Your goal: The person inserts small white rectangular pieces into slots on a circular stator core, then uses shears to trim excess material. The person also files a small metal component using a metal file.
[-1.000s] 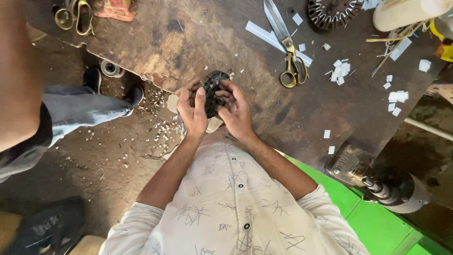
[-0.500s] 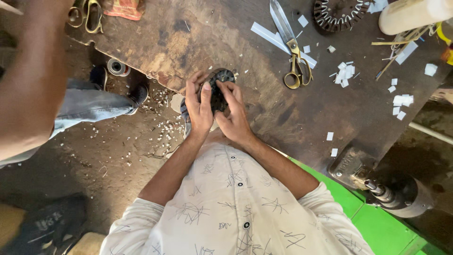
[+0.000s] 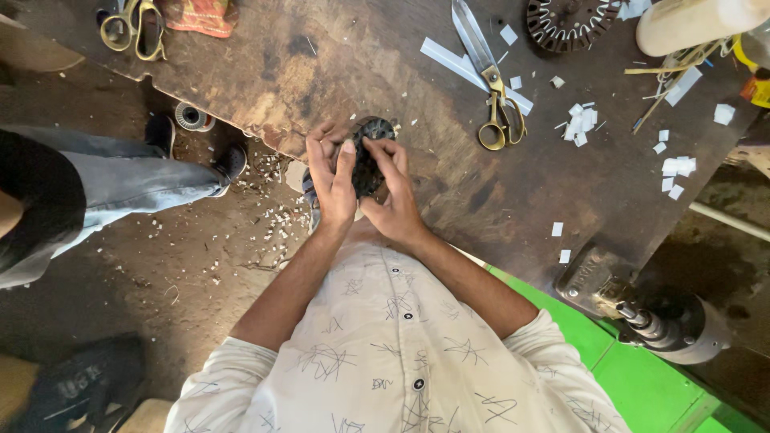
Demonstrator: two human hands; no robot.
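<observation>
— Where was the dark round motor part [image 3: 370, 160]?
— At the workbench [image 3: 337, 64] edge; we pinched it between left hand [image 3: 333, 180] and right hand [image 3: 393, 196], steadying it. Scissors [image 3: 491, 96] lay at two o'clock.

Bench [image 3: 353, 56] — I note worn wood, matt, scuffed and stained. Part [image 3: 370, 160] in my hands: dark, dull metal, grimy. Scissors [image 3: 491, 88]: bright steel blades, brassy glossy handles. Scraps [image 3: 581, 122]: white paper, matt, with a long strip [image 3: 449, 58] alike. Ring [image 3: 568, 22]: dark toothed metal, dull. Vise [image 3: 642, 309] — grey cast metal, rough. Shirt [image 3: 393, 353]: cream cloth, soft, printed. Floor [image 3: 120, 273]: rough, dusty earth or concrete.
</observation>
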